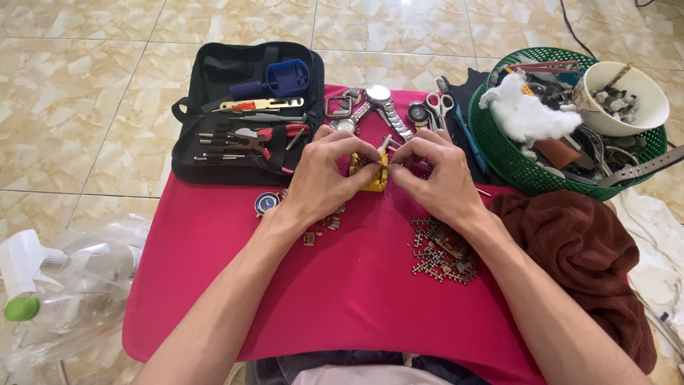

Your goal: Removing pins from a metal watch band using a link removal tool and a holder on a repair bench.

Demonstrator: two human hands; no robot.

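Note:
Both hands meet over a small yellow block-shaped holder (375, 178) on the red cloth-covered table (356, 285). My left hand (324, 175) pinches the holder and a metal piece at its top. My right hand (434, 175) pinches a thin metal tool (385, 145) or pin at the holder's right side. A pile of small metal watch-band links (438, 253) lies just below my right wrist. A few loose links (313, 235) sit under my left wrist, beside a round blue-faced watch (266, 203).
An open black tool case (246, 117) with pliers and screwdrivers lies at the back left. Watches (377, 100) and scissors (439, 105) lie behind the hands. A green basket (513, 160) with cotton and a white bowl (623, 96) stands right. A brown towel (577, 249) lies beside it; a spray bottle (43, 285) sits left.

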